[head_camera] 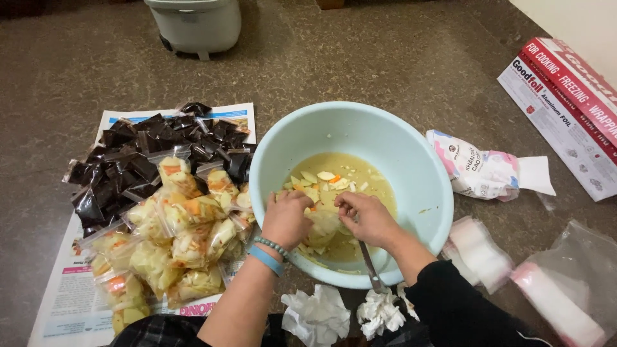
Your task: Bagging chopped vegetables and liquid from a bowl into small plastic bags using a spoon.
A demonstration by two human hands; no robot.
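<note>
A pale blue bowl [411,160] sits on the brown floor, holding yellowish liquid and sliced pickled vegetables [324,180]. Both my hands are inside it. My left hand [286,218], with a bead bracelet and a blue band at the wrist, grips the mouth of a small clear bag [323,226] filled with slices. My right hand [367,217] holds the bag's other side and also a metal spoon [369,266] whose handle points back over the rim.
Left of the bowl, several filled vegetable bags [180,238] and dark sauce packets [141,154] lie on newspaper [64,289]. Crumpled tissues [318,311], a wipes pack [479,170], a foil box [565,109], empty bag bundles [479,247] and a rice cooker [196,26] surround it.
</note>
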